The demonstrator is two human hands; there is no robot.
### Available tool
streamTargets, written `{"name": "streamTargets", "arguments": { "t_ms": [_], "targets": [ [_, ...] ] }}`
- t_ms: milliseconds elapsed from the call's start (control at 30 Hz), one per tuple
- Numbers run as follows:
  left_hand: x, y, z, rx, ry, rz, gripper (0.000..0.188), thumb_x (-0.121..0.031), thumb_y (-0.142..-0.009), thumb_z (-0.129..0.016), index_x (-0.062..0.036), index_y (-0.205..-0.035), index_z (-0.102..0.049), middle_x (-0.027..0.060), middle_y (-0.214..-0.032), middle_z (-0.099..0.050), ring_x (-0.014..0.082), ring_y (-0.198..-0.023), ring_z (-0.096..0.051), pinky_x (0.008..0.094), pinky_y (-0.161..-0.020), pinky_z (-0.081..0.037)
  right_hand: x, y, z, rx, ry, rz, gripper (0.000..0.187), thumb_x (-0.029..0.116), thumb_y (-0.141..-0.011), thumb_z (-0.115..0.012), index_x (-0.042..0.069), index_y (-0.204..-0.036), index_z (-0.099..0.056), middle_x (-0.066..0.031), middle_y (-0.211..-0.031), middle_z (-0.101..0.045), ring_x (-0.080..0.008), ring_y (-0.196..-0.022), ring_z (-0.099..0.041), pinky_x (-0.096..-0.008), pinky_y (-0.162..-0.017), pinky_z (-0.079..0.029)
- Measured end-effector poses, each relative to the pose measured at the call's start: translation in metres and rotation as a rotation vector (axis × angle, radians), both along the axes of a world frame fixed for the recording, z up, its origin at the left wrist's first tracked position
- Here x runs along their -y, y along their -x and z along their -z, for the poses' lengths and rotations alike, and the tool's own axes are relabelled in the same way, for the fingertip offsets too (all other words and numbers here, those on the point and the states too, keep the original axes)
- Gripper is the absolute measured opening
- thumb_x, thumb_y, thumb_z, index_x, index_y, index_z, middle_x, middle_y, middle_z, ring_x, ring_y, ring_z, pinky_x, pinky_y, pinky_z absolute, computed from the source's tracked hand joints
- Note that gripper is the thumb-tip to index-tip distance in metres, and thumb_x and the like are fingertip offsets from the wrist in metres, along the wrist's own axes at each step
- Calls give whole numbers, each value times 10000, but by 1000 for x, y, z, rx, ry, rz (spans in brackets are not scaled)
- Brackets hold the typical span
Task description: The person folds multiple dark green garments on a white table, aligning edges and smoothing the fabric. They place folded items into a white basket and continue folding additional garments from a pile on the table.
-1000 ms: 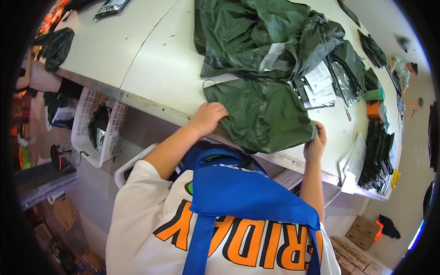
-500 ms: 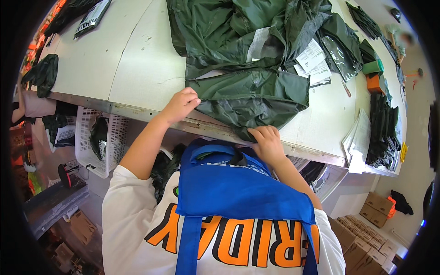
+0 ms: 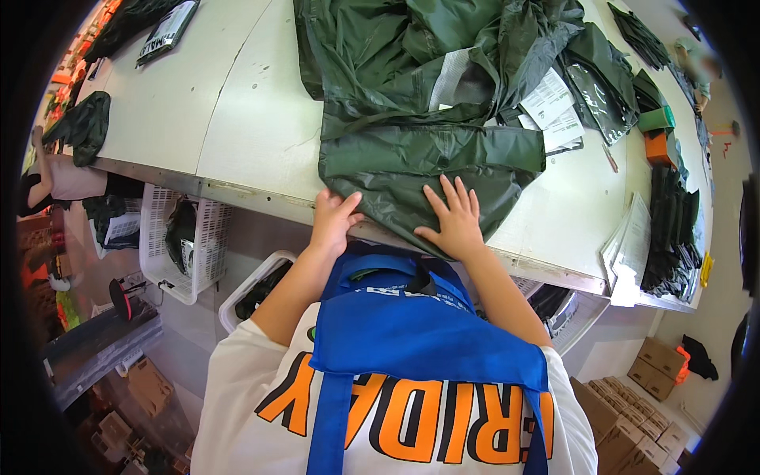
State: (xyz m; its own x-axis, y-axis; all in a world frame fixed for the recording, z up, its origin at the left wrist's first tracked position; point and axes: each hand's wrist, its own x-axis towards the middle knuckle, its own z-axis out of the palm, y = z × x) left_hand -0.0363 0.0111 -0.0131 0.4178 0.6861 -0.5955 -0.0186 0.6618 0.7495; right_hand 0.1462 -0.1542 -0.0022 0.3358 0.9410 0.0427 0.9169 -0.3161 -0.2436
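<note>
Nearest is the person's blue apron (image 3: 427,332), just below the edge of the table (image 3: 261,146). At this edge are both hands, and the dark green cloth (image 3: 388,103) lies in front of them, reaching away from the body. Its near part makes a wide band (image 3: 435,150), whose long axis goes from left to right, roughly along the table edge. The right hand (image 3: 455,218) is the nearer one to the middle of this band: it lies palm down on the cloth, with the fingers spread apart, pressing on it without clamping. The left hand (image 3: 336,222) is at the near left border of the cloth; its thumb and first finger stand apart, the other fingers are bent, and one cannot tell whether they hold some cloth. Beyond the band, the rest of the cloth spreads in loose wrinkles, and a grey mesh piece (image 3: 450,75) shows in it. To the right lie white papers (image 3: 554,119), and farther right is a green roll (image 3: 655,119).
</note>
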Motion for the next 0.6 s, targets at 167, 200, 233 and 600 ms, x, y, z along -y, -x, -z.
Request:
{"name": "streamTargets", "arguments": {
  "t_ms": [167, 200, 233, 600],
  "targets": [
    [1, -32, -37, -170, -624, 361, 523, -51, -822, -645, -40, -1283, -399, 67, -952, -563, 172, -817, -567, 337, -689, -491, 2, 20, 21, -69, 98, 57, 843, 620, -716, -646, 227, -1420, -399, -134, -1521, -233, -368, -1407, -163, -563, -1110, -119],
    [14, -44, -51, -199, -861, 531, 538, -49, -819, -640, -31, -1300, -399, 78, -947, -560, 193, -804, -566, 345, -688, -489, -1, 25, 19, -71, 66, 59, 784, 590, -746, -630, 189, -1390, -433, -152, -1490, -279, -383, -1380, -214, -572, -1105, -127],
    [21, -62, -50, -166, -1022, 677, 545, -104, -833, -636, -27, -1318, -401, 113, -957, -558, 237, -835, -572, 357, -720, -486, -2, 26, 19, -107, 175, 34, 723, 556, -765, -621, 154, -1347, -470, -166, -1440, -338, -391, -1348, -259, -578, -1102, -134],
    [30, -118, -37, -442, -1619, 973, 709, -362, -699, -757, -167, -1322, -481, 107, -1227, -467, 303, -1105, -482, 429, -862, -425, 61, -55, 19, -195, -456, 775, 565, 114, -709, -737, 41, -1220, -507, -176, -1263, -465, -366, -1208, -386, -463, -1026, -309]
  ]
}}
